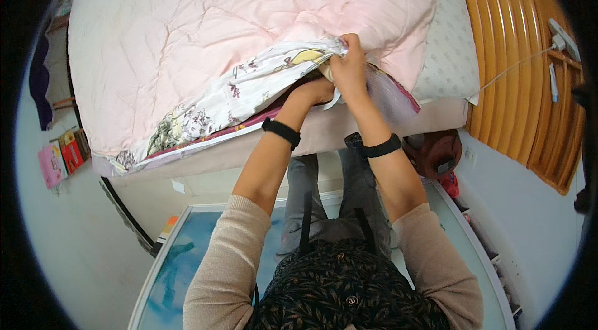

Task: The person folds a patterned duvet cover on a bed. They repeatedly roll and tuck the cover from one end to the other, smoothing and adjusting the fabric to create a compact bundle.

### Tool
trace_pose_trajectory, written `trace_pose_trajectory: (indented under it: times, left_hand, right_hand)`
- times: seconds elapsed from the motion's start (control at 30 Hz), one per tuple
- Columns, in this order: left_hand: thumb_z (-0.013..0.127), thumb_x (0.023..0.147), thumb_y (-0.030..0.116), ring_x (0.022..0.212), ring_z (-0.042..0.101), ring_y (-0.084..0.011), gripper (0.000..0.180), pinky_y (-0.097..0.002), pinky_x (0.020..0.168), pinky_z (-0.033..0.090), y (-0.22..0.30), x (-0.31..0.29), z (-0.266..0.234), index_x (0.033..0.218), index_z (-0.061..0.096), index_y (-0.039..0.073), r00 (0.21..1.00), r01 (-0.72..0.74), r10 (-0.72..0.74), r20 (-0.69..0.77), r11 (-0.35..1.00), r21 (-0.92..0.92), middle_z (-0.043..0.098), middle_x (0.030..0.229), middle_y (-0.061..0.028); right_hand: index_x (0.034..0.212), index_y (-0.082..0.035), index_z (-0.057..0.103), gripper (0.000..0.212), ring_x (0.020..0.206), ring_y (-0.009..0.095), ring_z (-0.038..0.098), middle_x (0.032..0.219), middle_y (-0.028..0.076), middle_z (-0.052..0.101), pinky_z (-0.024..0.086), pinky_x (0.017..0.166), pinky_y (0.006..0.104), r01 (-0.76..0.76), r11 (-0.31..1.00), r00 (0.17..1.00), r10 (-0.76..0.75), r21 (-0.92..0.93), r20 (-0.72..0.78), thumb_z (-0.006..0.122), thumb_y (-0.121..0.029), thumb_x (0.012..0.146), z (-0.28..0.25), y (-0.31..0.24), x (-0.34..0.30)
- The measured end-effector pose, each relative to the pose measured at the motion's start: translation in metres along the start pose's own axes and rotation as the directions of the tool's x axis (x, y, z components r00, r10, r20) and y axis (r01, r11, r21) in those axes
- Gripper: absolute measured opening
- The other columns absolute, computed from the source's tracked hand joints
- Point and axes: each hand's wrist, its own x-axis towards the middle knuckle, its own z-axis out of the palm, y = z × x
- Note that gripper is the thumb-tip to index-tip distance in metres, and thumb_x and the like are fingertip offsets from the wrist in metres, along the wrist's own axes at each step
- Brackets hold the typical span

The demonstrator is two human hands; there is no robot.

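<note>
A pale pink quilt [218,6] covers most of the bed. Along its near edge lies a white cloth with a purple and yellow flower print [218,96], its edge lifted into a fold. My right hand [351,68] is closed on the upper edge of this floral cloth, fingers pinching it. Just left of and below it, my left hand [319,91] reaches into the opening beneath the fold, its fingers hidden by the cloth. A dark red layer [274,107] shows inside the fold. Right of my right hand, sheer pale lilac material [391,96] spreads near the mattress edge.
A wooden slatted headboard [498,49] stands at right, with a white cable [517,68] running across it. Below the bed edge are a brown round bag-like item [436,150] and a blue glass-topped surface [187,267]. Colourful boxes [62,155] sit at far left.
</note>
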Motion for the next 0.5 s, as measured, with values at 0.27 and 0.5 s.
trace_pose_trajectory:
  times: [0.27,0.5]
  left_hand:
    - [0.054,0.091,0.02,0.114,0.046,-0.018,0.047,-0.0287,0.095,0.038,0.042,-0.011,0.012,0.131,0.041,-0.001,0.929,-0.313,-0.046,-0.367,0.432,-0.846,0.048,0.128,-0.0092]
    - [0.055,0.092,0.021,0.113,0.047,-0.0186,0.045,-0.0297,0.097,0.037,0.01,-0.003,0.005,0.129,0.043,-0.001,0.894,-0.202,-0.266,-0.362,0.482,-0.853,0.05,0.127,-0.0099]
  right_hand:
    - [0.1,-0.001,0.048,0.03,0.08,0.042,0.06,0.085,0.023,0.063,0.046,0.072,0.0501,0.051,0.989,0.993,-0.034,-0.142,0.116,0.059,-0.007,0.073,-0.017,-0.012,0.014]
    - [0.099,-0.002,0.05,0.027,0.081,0.041,0.059,0.081,0.022,0.061,0.045,0.071,0.0479,0.176,0.975,0.98,-0.162,-0.133,0.114,0.057,-0.003,0.072,-0.02,-0.02,0.001]
